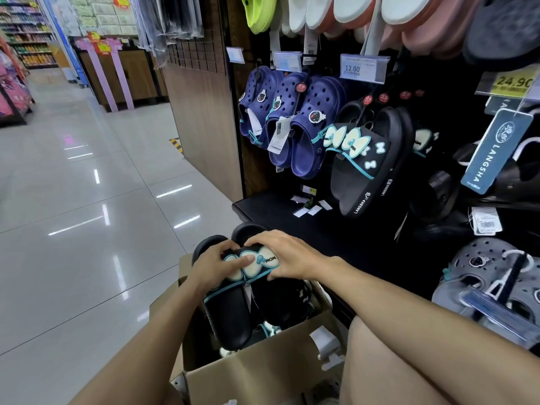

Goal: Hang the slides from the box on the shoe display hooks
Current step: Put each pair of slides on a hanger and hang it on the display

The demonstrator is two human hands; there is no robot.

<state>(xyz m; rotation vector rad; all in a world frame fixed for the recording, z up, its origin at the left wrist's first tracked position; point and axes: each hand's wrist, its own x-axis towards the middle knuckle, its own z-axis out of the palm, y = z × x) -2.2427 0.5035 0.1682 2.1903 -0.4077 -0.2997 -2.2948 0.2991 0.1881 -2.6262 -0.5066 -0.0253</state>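
Observation:
A pair of black slides (230,314) with teal trim and cream bows sits over the open cardboard box (263,372) at the bottom centre. My left hand (216,266) grips the left slide's strap, thumb on the bow. My right hand (287,257) curls round the right slide's strap from above. More black slides (280,305) lie inside the box beneath them. A matching pair of black bow slides (368,159) hangs from a hook on the display above and to the right.
Navy clogs (292,121) hang left of the black slides, grey clogs (491,276) at lower right, pale slides along the top. Price tags (363,68) sit above the hooks. A black shelf ledge (277,211) lies behind the box. Shiny tiled aisle floor (87,214) spreads to the left.

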